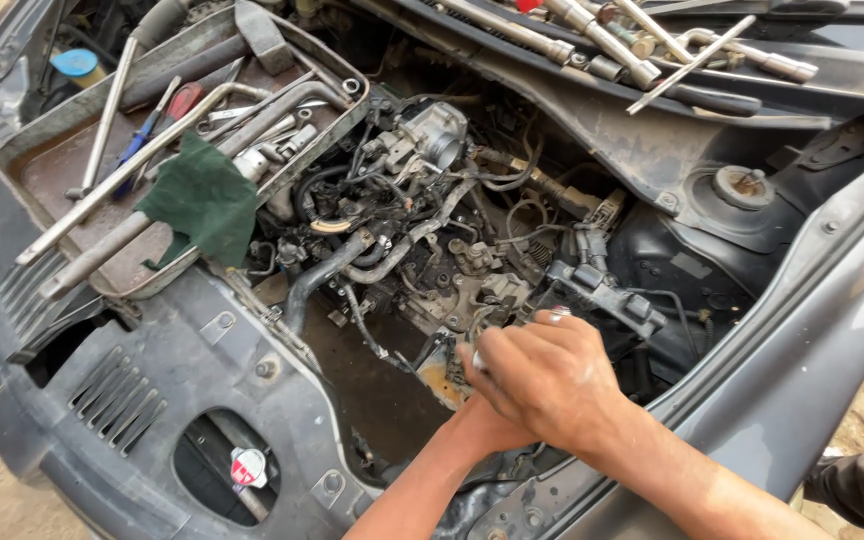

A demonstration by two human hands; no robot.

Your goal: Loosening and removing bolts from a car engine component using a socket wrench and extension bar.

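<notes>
The right hand (542,375) is closing its grip around a small metal tool or fitting (558,314) — only a bright tip is showing above the knuckles, so what it is cannot be told. The left hand (482,420) is passing beneath the right, mostly hidden; whether it is gripping anything cannot be told. Both are working low in the engine bay (372,390), just beside the grimy aluminium housing (472,285) and touching or nearly touching the black connector block (607,290).

Judgement: the step in hand appears to be loosening or seating a fastener at that housing, the right hand turning while the left is steadying. The next move is calling for a firm, square hold — hoses (317,275) and loose wiring (522,215) are crowding the spot, and a dropped part could be lost below.

Further out, the throttle body (437,135) is sitting above the tangle. A metal tray (27,160) on the front panel is carrying long bars, a red-handled screwdriver (180,102) and a green rag (202,200). More socket extensions (602,40) are lying along the cowl.
</notes>
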